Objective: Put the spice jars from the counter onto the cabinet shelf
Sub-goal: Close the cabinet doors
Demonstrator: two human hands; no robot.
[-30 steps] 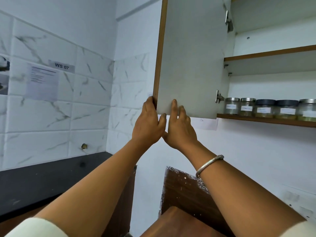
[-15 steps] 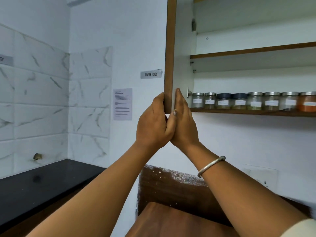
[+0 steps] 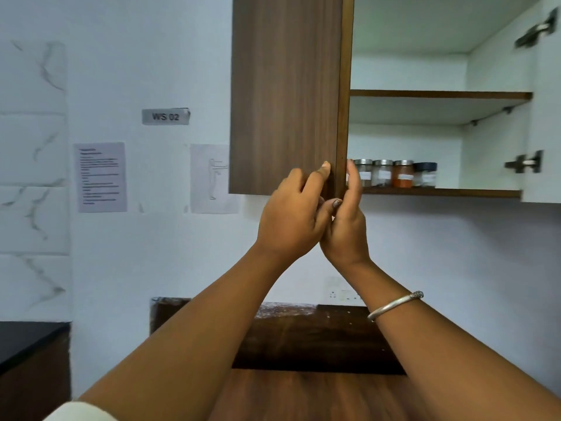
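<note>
Head view: the left hand [image 3: 293, 220] is raised to the lower free corner of the left cabinet door [image 3: 285, 95], whose wood-grain outer face is turned toward the camera. The fingers of this hand are bent against the outer face, the index fingertip lies just beside the door's vertical edge, and the thumb is hooked under the bottom edge, so the hand grips the corner. The right hand [image 3: 347, 229] is set on the opposite, inner side of the same edge, with its fingers straight, together and pointing upward, flat along the door and holding nothing. The two hands touch each other below the door corner. A metal bangle [image 3: 394, 305] sits on the right wrist. The cabinet interior is exposed to the right of the door edge. Four spice jars [image 3: 403, 174] stand upright in a row on the lower shelf [image 3: 473, 193], close together, starting just behind the right fingers: two with metal lids and pale contents, one with orange contents, one with a dark lid. Each carries a white label. The upper shelf [image 3: 440, 94] is above them. The right cabinet door [image 3: 546, 123] stands open at the frame edge, with two hinges showing. On the wall to the left are a sign reading "WS 02" [image 3: 165, 117] and a printed sheet [image 3: 100, 177]. A wooden surface [image 3: 303, 396] lies below the arms and a black counter [image 3: 24, 338] is at the far left
</note>
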